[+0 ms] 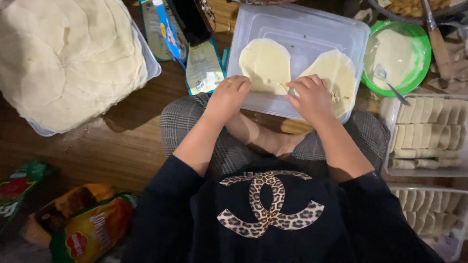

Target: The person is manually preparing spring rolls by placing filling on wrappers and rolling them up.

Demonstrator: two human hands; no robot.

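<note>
Both hands sit at the centre of the frame, working on the upturned clear plastic lid (302,29) that serves as a board. The left hand (229,95) has its fingers curled down and together, pressing on the lower edge of the pale round pastry sheet on the left (265,63). The right hand (312,95) is likewise curled, fingertips pinching the near edge of the second pale round pastry sheet (336,73), where a little filling shows by the thumb side.

To do this well, I'd say keep the fingertips low and even along the edge, so the thin sheet folds without tearing, and hold the filling tucked in before any rolling.

At upper right stands the green plastic bowl of white paste (397,53) with a metal spoon (390,83) in it, within easy reach for sealing. At right, the clear tray of finished pale rolls (426,131) lies packed in rows. At upper left, the big stack of round sheets (68,58) waits on the wooden floor (112,146).
</note>
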